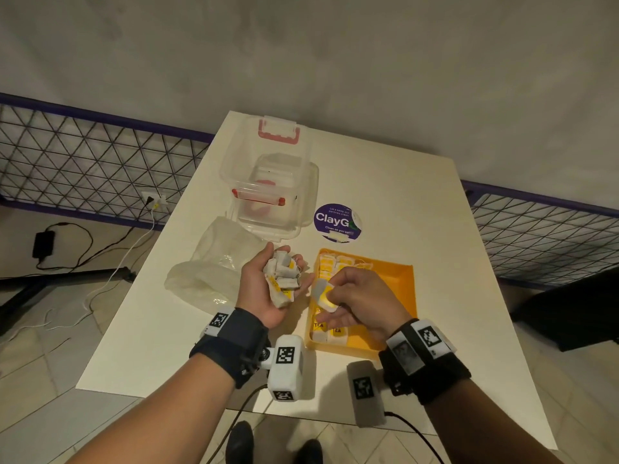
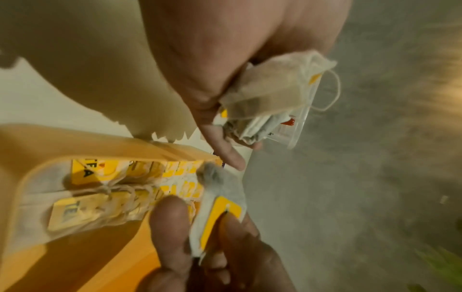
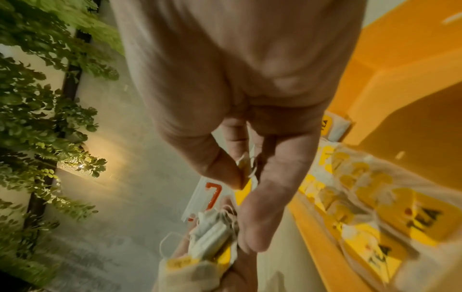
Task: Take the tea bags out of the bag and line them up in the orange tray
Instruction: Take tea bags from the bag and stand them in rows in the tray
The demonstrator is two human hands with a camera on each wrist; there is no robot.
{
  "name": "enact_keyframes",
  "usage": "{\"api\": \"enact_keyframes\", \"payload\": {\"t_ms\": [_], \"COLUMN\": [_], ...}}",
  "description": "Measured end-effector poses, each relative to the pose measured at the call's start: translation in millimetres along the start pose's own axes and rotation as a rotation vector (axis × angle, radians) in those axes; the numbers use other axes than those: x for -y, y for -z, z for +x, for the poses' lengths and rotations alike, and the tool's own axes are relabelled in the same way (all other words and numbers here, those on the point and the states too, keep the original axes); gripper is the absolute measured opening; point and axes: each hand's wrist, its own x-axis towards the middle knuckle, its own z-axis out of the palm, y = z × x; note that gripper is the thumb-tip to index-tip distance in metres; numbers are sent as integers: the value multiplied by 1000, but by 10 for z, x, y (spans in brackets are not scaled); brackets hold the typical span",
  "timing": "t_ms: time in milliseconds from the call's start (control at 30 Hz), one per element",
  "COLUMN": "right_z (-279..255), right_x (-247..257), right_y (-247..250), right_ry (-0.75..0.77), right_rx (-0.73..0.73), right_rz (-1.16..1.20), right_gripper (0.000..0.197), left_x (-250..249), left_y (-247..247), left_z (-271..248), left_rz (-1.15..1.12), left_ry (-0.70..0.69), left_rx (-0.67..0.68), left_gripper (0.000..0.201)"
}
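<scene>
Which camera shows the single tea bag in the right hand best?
The left wrist view: the tea bag shows whole, pinched by the right hand. The head view shows it smaller; the right wrist view shows only an edge.

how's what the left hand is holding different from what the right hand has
The left hand cups a loose, jumbled handful of tea bags in its upturned palm beside the orange tray; the right hand pinches a single tea bag over it. Both show yellow tags.

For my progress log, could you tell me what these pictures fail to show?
- Head view: the right hand covers the middle of the orange plastic tray, so its paper tea bags cannot be counted.
- Wrist views: motion blur smears those bags.
- Head view: the crumpled clear plastic bag's contents are unreadable.
</scene>
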Motion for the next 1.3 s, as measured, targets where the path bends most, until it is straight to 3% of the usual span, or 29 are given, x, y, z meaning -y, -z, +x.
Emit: {"api": "enact_keyframes", "payload": {"t_ms": [133,267,400,600,867,967,1300], "right_z": [5,126,250,401,513,609,857], "right_x": [101,194,206,189,120,40,-94], "right_y": [66,298,588,831,925,868,696], "right_ry": [50,262,251,221,71,6,116], "right_rx": [-80,-289,-416,-448,-332,-287,-362], "right_rz": [-96,-552,-789,-810,-648,-696,-911], "right_gripper": [18,14,16,22,17,19,24], "left_x": [46,56,4,-4,22,55,59], "left_y": [52,74,73,71,89,108,150], "left_z": [53,39,-27,-86,-65,-55,-63], "left_rz": [47,124,240,326,385,401,442], "left_ry": [24,68,159,264,297,299,286], "left_rx": [-4,-24,-68,-2,2,11,7], "left_gripper": [28,21,15,13,12,12,11]}}
